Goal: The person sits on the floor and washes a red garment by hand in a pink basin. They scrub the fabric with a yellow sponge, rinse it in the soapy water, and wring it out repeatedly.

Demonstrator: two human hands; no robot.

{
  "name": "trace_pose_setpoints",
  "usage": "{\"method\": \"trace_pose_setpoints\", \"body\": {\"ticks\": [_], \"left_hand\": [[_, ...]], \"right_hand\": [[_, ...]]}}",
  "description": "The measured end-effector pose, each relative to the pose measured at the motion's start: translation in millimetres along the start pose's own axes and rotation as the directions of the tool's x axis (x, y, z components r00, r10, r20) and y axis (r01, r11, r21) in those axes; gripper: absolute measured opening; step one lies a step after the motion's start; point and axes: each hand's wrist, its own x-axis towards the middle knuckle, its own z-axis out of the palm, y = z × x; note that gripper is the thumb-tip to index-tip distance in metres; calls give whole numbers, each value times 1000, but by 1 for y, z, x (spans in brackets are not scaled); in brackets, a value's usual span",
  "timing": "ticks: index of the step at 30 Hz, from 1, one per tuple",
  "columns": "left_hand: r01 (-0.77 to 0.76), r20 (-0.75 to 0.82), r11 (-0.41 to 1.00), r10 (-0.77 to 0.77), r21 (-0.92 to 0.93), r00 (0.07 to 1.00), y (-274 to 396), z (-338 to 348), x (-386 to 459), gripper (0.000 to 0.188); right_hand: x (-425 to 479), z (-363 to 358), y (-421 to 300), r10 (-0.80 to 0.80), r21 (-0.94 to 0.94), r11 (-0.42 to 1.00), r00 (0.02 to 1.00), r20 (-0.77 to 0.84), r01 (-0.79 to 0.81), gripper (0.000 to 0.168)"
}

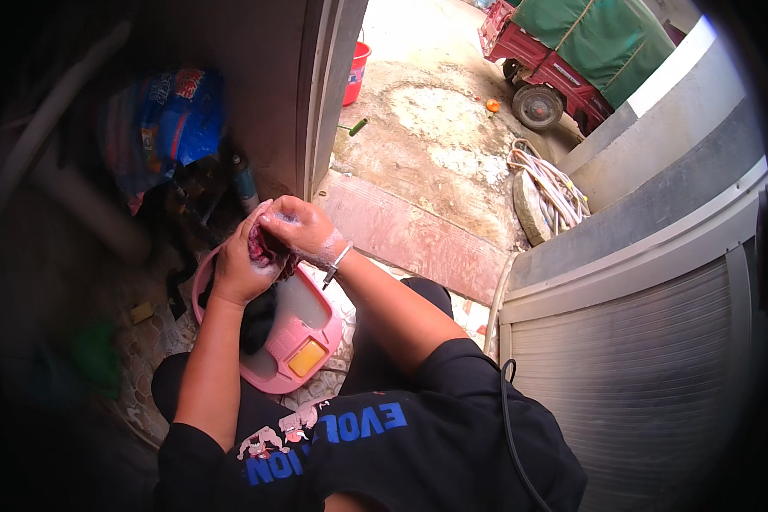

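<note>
Both of my hands are soapy and hold a bunched dark red cloth [260,246] above a pink plastic washbasin [285,383]. My left hand [237,272] cups the cloth from the left side. Against it, from the right, presses my right hand [304,227], with suds on the fingers and wrist. Part of the cloth hangs down below the hands and is partly hidden by them. In the basin, a black cloth [259,323] lies in cloudy water. The basin has a ribbed washboard [288,351] moulded in, and a yellow bar of soap [307,358] rests in its soap recess.
A blue printed bag [179,121] and a bottle [244,179] stand left, in shade. Past the door sill [416,233] are a red bucket [356,73], a coiled hose [550,192] and a green-covered cargo tricycle [569,70]. A ribbed door panel [621,358] flanks me on the right.
</note>
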Motion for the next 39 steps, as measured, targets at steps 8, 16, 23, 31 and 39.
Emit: {"method": "trace_pose_setpoints", "body": {"ticks": [8, 16, 23, 31, 39], "left_hand": [[-172, 44, 977, 168, 123, 985, 51, 43, 46, 55], [-89, -2, 982, 90, 167, 996, 41, 79, 81, 51], [242, -35, 925, -243, 292, 969, 45, 99, 84, 40], [161, -93, 915, -136, 369, 986, 33, 109, 83, 30], [-60, -283, 904, 195, 424, 939, 23, 82, 112, 36]], "right_hand": [[-19, -92, 48, -94, 6, 996, 989, 111, 94, 56], [-16, -116, 32, 125, 169, 980, 985, -118, -104, 37], [1, -116, 71, 49, 481, 873, 963, -266, 88, 35], [-4, -131, 71, 139, 672, 738, 959, -249, 67, 41], [-14, -154, 55, 366, 817, 564, 923, -117, -120, 30]]}}
